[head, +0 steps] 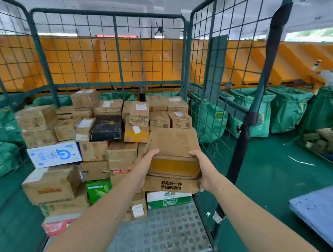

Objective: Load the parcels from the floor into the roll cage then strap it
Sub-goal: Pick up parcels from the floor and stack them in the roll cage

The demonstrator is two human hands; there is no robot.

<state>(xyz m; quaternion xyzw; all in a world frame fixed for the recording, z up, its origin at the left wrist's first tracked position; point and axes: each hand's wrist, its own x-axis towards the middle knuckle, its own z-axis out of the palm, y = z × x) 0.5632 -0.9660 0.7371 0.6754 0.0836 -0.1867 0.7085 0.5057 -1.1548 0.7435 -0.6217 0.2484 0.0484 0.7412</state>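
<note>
Left hand (144,167) and right hand (201,170) clasp opposite sides of one parcel (174,144). It is flat, creased brown cardboard with a yellow band on its near edge. It sits inside the roll cage (118,60), front right, atop a printed carton (170,185).

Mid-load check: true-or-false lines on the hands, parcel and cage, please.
1. The left hand and right hand hold one brown parcel. True.
2. The roll cage holds no parcels. False: stacked parcels fill its back.
3. A black strap hangs on the cage's right post. True.
4. The held parcel is white and blue. False: it is brown; the white and blue box sits in the stack.
</note>
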